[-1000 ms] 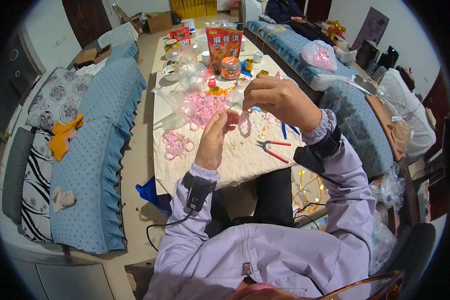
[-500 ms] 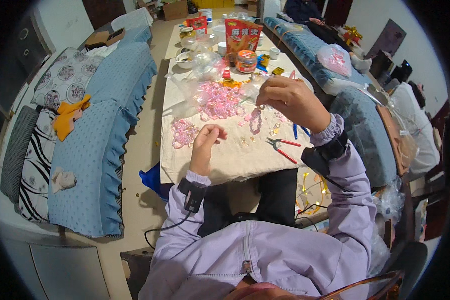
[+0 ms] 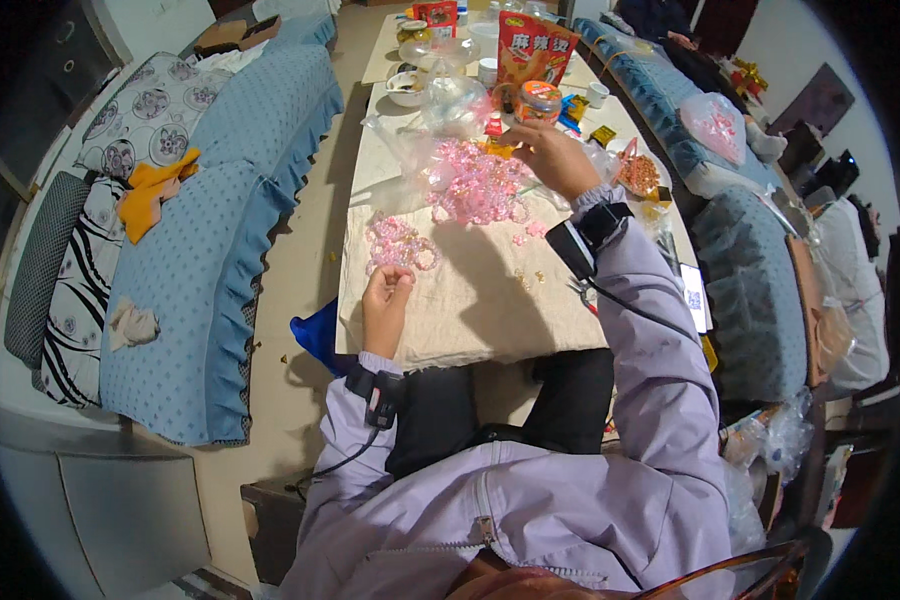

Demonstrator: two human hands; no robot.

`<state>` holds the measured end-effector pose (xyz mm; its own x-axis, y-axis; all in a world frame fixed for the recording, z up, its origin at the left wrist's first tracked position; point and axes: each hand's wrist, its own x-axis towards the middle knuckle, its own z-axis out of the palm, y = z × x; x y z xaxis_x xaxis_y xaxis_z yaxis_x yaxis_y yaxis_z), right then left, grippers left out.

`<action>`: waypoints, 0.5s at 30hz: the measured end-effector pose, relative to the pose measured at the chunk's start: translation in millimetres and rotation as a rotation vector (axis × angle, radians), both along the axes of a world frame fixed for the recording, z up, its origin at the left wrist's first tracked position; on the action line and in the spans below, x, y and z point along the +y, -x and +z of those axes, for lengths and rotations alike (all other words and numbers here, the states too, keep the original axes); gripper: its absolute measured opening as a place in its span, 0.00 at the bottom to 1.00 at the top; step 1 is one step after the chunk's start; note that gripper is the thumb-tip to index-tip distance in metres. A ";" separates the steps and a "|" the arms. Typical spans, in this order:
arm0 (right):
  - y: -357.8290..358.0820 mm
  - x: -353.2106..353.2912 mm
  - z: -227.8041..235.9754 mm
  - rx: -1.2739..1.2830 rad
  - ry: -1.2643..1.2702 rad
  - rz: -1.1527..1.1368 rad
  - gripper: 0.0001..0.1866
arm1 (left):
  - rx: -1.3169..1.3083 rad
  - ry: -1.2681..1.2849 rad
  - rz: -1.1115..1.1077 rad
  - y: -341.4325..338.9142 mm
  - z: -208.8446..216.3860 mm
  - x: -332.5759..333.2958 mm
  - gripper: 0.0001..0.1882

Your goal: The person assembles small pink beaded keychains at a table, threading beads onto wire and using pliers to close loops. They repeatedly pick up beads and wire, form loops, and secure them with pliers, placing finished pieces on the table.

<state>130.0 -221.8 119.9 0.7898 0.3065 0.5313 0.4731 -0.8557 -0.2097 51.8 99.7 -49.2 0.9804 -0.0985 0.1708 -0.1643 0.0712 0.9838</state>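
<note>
My left hand (image 3: pixel 384 308) rests at the near side of a small pile of pink beaded bracelets (image 3: pixel 398 240). Its thumb and fingers are pinched together; whatever is between them is too small to make out. Over the far right part of a larger heap of pink beaded strands (image 3: pixel 478 185), my right hand (image 3: pixel 552 156) reaches with fingers stretched out and slightly apart, nothing visible in them. Small gold-coloured pieces (image 3: pixel 530 280) lie on the cloth between the hands. Red-handled pliers (image 3: pixel 590 300) are mostly covered by my right forearm.
Behind the heap stand a clear plastic bag (image 3: pixel 457 104), an orange-labelled jar (image 3: pixel 539 103), a red food pouch (image 3: pixel 533 50) and a white bowl (image 3: pixel 404 90). A dish of orange beads (image 3: pixel 638 174) sits right of my right hand. Blue-covered sofas (image 3: pixel 205 300) flank the table.
My right hand has moved away from the near right of the table to the heap, and the beaded bracelet it held is gone from it. My left hand now sits beside the small pile.
</note>
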 end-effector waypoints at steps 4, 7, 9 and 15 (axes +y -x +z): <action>29.8 -24.3 -32.5 -0.018 -0.090 0.032 0.09 | -0.138 -0.258 0.128 -20.4 -5.3 3.6 0.06; 89.4 -41.5 -66.1 0.062 -0.040 -0.101 0.07 | -0.239 -0.511 0.265 -24.7 -0.2 2.6 0.06; 130.4 -49.6 -87.8 0.113 -0.114 -0.160 0.06 | -0.238 -0.629 0.308 -25.7 7.6 -2.6 0.08; 208.7 -65.7 -137.3 0.222 -0.331 -0.391 0.07 | -0.373 -1.147 0.383 -43.9 20.9 -33.7 0.14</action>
<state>-78.7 -287.5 -17.5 0.9152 -0.1866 0.3571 0.0475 -0.8301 -0.5556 95.7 66.0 -28.4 0.8896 -0.0942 0.4469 -0.2653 -0.9030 0.3378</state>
